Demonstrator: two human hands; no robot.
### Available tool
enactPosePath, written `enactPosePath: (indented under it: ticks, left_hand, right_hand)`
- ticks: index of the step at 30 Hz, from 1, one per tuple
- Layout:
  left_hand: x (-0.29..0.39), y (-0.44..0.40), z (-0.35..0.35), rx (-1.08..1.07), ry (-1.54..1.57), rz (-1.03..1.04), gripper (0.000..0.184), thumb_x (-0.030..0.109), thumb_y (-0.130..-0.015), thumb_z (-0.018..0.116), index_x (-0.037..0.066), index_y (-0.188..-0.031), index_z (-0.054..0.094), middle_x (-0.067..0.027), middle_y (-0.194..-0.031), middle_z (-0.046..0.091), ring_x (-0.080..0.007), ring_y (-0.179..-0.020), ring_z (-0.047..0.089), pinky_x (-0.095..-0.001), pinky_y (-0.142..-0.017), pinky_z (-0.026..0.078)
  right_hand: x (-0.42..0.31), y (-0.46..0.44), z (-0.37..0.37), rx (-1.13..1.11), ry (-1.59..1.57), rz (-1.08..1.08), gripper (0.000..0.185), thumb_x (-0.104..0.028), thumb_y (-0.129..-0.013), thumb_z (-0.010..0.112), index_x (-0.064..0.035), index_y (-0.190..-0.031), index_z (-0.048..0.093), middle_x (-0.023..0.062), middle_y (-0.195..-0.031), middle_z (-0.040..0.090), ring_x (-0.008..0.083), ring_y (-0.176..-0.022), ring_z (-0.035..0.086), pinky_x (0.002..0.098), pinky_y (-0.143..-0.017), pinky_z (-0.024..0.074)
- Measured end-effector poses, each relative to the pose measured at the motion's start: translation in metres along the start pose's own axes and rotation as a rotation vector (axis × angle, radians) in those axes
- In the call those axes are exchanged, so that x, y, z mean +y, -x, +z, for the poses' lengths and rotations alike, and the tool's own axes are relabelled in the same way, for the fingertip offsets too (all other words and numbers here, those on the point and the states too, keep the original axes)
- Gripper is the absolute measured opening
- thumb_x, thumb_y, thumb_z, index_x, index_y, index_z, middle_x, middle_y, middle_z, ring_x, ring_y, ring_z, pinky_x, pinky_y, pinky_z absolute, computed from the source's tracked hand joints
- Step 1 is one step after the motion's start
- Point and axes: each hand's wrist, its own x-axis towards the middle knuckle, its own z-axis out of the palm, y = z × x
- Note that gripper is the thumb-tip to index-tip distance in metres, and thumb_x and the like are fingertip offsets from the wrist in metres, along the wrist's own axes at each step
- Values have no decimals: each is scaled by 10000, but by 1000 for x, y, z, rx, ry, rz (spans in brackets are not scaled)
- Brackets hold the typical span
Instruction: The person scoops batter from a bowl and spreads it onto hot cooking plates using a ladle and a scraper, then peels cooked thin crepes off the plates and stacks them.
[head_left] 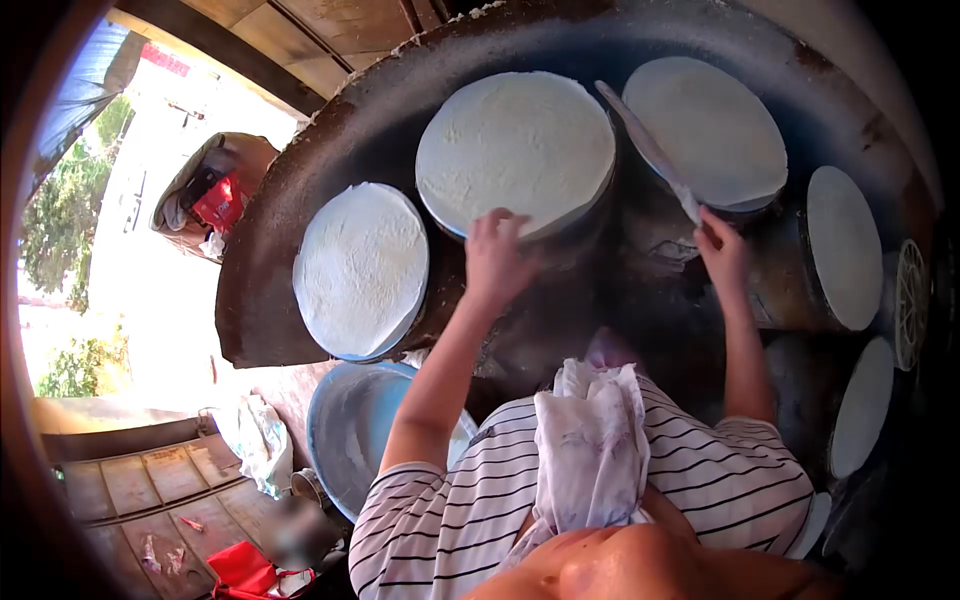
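Note:
Several round white sheets lie on round plates on a dark curved counter. My left hand point(497, 258) is at the lower edge of the large middle sheet point(515, 150), its fingers bent together at the rim; whether they pinch the edge is too small to tell. In my right hand point(722, 250) is the lower end of a long, pale flat stick point(650, 145), which slants up and left across the left edge of the upper right sheet point(710, 130). Left of the middle one lies another sheet point(361, 270), bumpy on top.
A blue basin point(335, 415) with whitish liquid stands below the left sheet. More round sheets point(844, 248) sit at the right, beside a round lattice point(909, 305). A plastic bag point(255, 440) and a red bag point(242, 570) are at lower left.

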Motion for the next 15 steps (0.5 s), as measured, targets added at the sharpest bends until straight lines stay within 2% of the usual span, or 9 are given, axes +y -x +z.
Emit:
enactPosePath:
  ticks: [1,3,5,7,9,11,13,14,15]
  left_hand:
    - [9,-14,26,-37,-73,66,466,189,-669,711,110,-1107,572,-143,-1114,496,-341,-1013,479,-442,-867,407]
    - [13,-46,60,28,-151,67,313,163,-668,693,103,-964,610,-95,-1010,549,-302,-939,517,-414,-814,435]
    - [8,-56,83,12,-201,-2,213,158,-674,687,99,-869,625,-62,-943,575,-279,-893,537,-397,-779,448]
    - [7,-61,76,77,-154,11,110,112,-674,695,84,-744,615,-38,-839,598,-260,-803,556,-376,-713,460]
    - [3,-68,65,164,-60,-65,115,95,-678,708,70,-733,611,-57,-820,600,-271,-778,562,-380,-689,462]
    - [-5,-85,47,372,387,-327,134,81,-689,720,48,-729,597,-77,-797,597,-283,-745,563,-375,-670,459]
    - [-3,-109,7,459,74,-298,170,75,-709,735,9,-733,579,-108,-774,588,-302,-700,559,-366,-645,448]
    - [-4,-119,-8,539,162,-329,186,46,-721,719,7,-695,538,-87,-718,514,-209,-659,517,-308,-599,421]
    - [-18,-125,-19,565,238,-377,183,33,-736,708,5,-690,532,-81,-714,509,-199,-636,491,-293,-582,399]
  right_hand:
    - [19,-28,-12,23,106,-79,332,-80,-830,644,-25,-1157,618,133,-1031,675,175,-929,649,289,-797,491]
    - [54,-75,-27,-26,248,-132,325,-81,-830,640,-17,-1148,618,150,-1051,667,212,-954,651,296,-819,486]
    - [51,-112,-47,-118,-6,-43,324,-68,-850,612,-10,-1169,605,150,-1079,659,207,-977,646,294,-836,481]
    - [69,-133,-48,-115,30,-202,349,-49,-847,614,-16,-1193,595,124,-1084,663,152,-883,647,265,-777,488]
    - [72,-135,-43,-156,-124,-11,368,-36,-838,623,-25,-1205,595,69,-1012,668,82,-739,579,230,-695,464]
    - [84,-135,-30,-222,-266,139,412,-41,-833,637,-29,-1240,571,-29,-775,534,50,-647,457,197,-625,395]
    - [76,-134,-17,-243,-361,147,375,-60,-837,642,-22,-1205,584,-40,-749,511,48,-659,461,191,-622,389]
    - [72,-131,-11,-271,-375,172,341,-82,-838,649,-20,-1168,594,-40,-731,505,48,-651,458,194,-620,390]
    - [68,-132,-4,-286,-393,200,310,-104,-838,656,-17,-1131,604,-40,-713,499,48,-643,456,198,-618,391]
